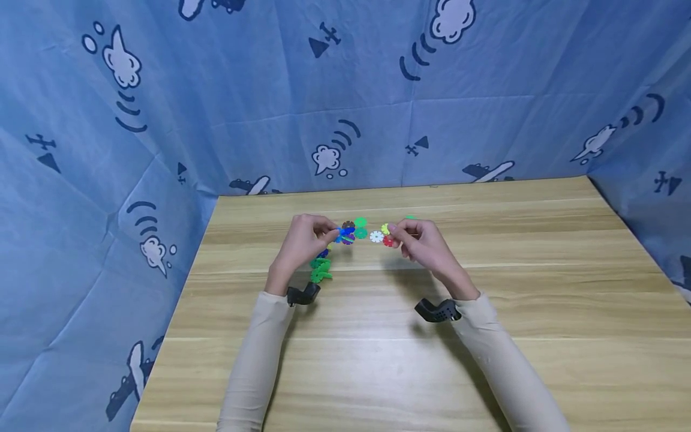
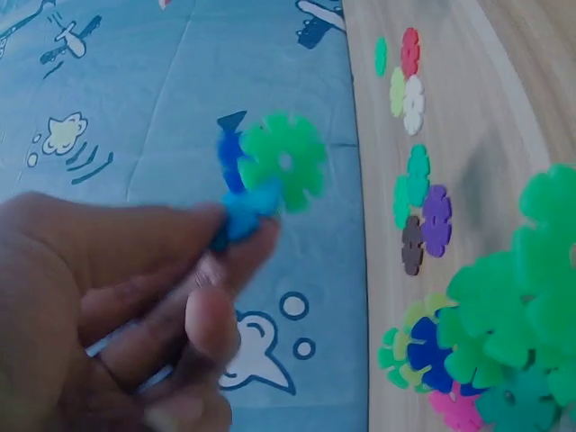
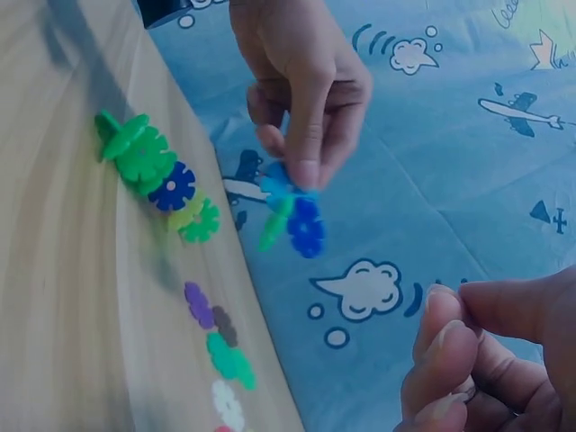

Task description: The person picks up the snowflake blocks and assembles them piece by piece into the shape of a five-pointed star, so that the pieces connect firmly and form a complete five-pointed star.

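Note:
My left hand (image 1: 309,241) pinches a light blue flower-shaped disc (image 2: 245,214) between thumb and fingers, raised off the table. Joined to it are a dark blue disc (image 3: 307,229) and a green disc (image 2: 286,160). Facing it, my right hand (image 1: 426,245) hovers with curled fingers, thumb and index tips together; nothing shows between them in the right wrist view. From the head, that hand overlaps the area of a yellow disc (image 1: 385,228) and a red disc (image 1: 388,241) on the table. A white disc (image 1: 376,237) lies just left of them.
Beside my left wrist stands a cluster of joined green discs (image 1: 321,271), with dark blue and yellow ones. Loose purple (image 2: 436,220), brown (image 2: 412,245) and green discs (image 1: 360,233) lie on the wooden table (image 1: 540,288). A patterned blue cloth (image 1: 367,84) hangs behind.

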`<state>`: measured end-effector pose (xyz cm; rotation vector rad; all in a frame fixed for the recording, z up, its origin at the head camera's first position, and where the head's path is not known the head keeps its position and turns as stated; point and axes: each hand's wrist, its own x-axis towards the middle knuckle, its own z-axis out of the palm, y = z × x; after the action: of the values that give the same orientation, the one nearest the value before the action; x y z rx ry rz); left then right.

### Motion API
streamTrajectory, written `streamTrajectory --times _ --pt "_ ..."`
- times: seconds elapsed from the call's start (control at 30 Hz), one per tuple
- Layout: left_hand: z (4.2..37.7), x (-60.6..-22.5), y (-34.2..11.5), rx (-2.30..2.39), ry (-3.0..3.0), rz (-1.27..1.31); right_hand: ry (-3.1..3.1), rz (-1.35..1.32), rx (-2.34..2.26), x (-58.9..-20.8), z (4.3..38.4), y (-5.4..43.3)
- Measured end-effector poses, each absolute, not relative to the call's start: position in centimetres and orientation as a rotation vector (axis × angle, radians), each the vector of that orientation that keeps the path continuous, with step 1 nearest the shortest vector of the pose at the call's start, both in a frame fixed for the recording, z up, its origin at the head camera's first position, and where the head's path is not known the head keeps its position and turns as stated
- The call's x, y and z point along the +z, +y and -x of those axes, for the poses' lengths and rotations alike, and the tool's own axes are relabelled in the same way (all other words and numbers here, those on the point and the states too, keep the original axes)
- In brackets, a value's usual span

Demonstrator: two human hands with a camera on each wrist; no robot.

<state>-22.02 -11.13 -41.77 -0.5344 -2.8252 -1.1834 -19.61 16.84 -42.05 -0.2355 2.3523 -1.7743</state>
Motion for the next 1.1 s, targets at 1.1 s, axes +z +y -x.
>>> streamTrajectory --times 1.1 --pt "21.8 -43.5 -10.5 -0.938 -3.267 0.342 2.377 0.137 -1.74 -43.6 20.8 18.6"
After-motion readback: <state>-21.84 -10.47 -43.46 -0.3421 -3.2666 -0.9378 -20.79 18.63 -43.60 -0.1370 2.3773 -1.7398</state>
